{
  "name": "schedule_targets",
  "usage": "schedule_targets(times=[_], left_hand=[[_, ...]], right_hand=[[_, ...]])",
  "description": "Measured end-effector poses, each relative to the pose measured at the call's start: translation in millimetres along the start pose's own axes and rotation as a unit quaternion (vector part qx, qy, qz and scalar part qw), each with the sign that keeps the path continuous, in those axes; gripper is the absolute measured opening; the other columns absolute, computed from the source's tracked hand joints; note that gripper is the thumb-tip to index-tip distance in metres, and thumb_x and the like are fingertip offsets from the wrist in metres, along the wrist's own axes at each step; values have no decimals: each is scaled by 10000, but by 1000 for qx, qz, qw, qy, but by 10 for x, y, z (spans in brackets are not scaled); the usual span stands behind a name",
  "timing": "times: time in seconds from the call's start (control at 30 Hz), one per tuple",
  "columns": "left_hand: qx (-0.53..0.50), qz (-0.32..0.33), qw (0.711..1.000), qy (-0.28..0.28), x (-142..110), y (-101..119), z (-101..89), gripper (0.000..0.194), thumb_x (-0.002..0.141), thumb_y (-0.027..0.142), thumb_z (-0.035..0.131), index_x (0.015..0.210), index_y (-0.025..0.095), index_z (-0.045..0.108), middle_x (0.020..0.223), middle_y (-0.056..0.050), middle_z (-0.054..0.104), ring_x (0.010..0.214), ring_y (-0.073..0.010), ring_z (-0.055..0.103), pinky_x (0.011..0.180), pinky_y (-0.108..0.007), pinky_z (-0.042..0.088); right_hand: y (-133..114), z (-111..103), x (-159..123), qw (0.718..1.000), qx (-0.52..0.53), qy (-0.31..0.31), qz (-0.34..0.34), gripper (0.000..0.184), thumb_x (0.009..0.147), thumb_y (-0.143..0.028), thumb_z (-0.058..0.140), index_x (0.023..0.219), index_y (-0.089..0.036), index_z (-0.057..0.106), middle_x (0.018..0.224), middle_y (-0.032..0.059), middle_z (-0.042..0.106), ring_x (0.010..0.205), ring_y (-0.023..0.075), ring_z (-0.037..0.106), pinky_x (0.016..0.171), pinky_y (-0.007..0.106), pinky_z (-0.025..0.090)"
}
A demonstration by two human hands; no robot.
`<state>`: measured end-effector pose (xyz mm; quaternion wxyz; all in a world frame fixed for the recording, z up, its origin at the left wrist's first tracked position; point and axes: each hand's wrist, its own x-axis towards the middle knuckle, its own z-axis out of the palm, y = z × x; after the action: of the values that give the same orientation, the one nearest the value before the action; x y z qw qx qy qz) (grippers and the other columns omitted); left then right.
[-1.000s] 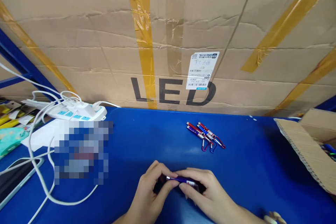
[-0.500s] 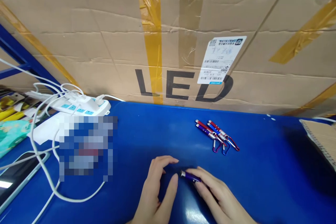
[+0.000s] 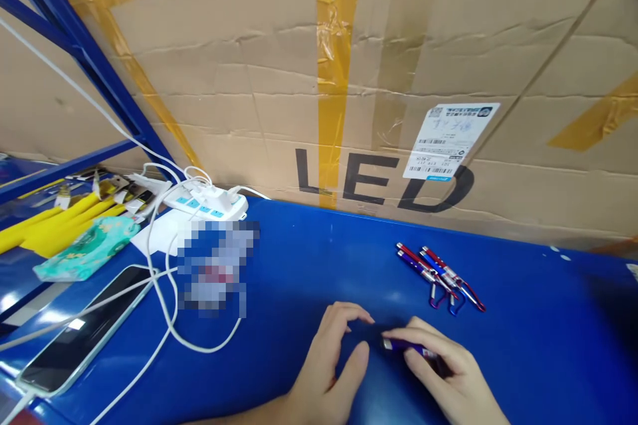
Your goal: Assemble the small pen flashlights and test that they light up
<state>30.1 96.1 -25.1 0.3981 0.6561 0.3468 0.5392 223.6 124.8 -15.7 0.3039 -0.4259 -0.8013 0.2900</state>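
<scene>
My right hand [image 3: 448, 378] is closed around a small purple keychain flashlight [image 3: 399, 346], holding it low over the blue table with its silver tip pointing left. Just left of that tip, my left hand [image 3: 329, 362] rests on the table with fingers spread and curved, holding nothing. A small bunch of red and blue keychain flashlights [image 3: 438, 272] with carabiner clips lies on the table beyond my right hand.
A large taped cardboard box [image 3: 349, 80] marked LED stands along the back of the blue table [image 3: 548, 345]. On the left are a white power strip [image 3: 209, 201] with cables, a phone [image 3: 82, 335], a green packet [image 3: 84, 252] and yellow items.
My left hand let go of the purple flashlight and now lies spread beside it; my right hand keeps hold. The view has swung left, bringing the phone and shelf frame into sight.
</scene>
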Motion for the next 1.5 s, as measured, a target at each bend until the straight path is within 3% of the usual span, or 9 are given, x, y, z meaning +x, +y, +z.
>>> schedule_targets(times=[0.17,0.37,0.5,0.67,0.8,0.9,1.1,1.3,1.5], left_hand=[[20,-71,997,-5,-39,10,-23,254,951,272,371,1187,246,461,1198,-29,475,1125,-244,380,966,-362,240],[1,-86,996,7,25,51,-77,297,952,331,335,1193,211,462,1247,-48,444,1180,-249,328,1003,-373,216],[-14,-130,991,9,79,37,-93,329,944,396,344,1167,202,489,1225,-62,459,1135,-272,369,972,-381,263],[-107,-76,991,6,323,-115,26,317,943,401,374,1070,152,524,1109,-93,524,1104,-273,427,974,-368,297],[-200,-81,970,107,548,-209,186,242,895,308,392,968,135,545,1041,-104,547,1071,-275,465,972,-385,315],[-248,-65,959,123,571,-206,234,231,855,305,441,950,128,553,1038,-114,550,1084,-290,458,980,-393,306],[-382,-109,915,76,464,-131,160,294,791,332,498,978,111,545,1069,-136,532,1133,-327,407,1016,-459,251],[-391,-124,912,19,491,-140,90,316,776,336,495,981,107,568,1096,-136,530,1166,-337,376,1038,-454,212],[-316,-85,944,-48,457,-131,85,348,824,336,466,1065,98,548,1138,-139,526,1163,-321,391,1028,-432,243]], right_hand=[[-88,9,78,999,6,43,7,276,838,-387,523,937,-219,718,745,54,645,597,133,577,496,200,442],[-51,-59,198,1000,7,-10,13,250,812,-375,561,939,-228,720,733,44,638,628,140,585,546,220,449],[-29,-85,222,1000,7,-3,26,251,805,-381,561,912,-224,724,799,53,666,705,162,617,582,231,469],[-31,-148,372,999,-9,-15,31,229,796,-326,558,907,-211,722,870,53,698,760,184,646,675,267,501],[-24,-167,506,999,14,-11,40,229,781,-321,571,898,-196,723,892,49,702,813,197,651,739,288,510],[-8,-163,507,998,41,-19,49,246,782,-331,565,899,-181,721,886,53,702,770,186,656,717,279,518],[16,-159,457,996,61,-29,58,263,791,-327,537,900,-165,714,783,52,701,702,172,654,667,264,518],[45,-151,446,995,75,-27,56,231,772,-322,592,906,-177,711,897,49,699,834,182,647,785,282,498],[59,-120,419,992,108,-12,68,240,732,-337,650,885,-160,704,897,50,702,828,189,653,779,282,503]])
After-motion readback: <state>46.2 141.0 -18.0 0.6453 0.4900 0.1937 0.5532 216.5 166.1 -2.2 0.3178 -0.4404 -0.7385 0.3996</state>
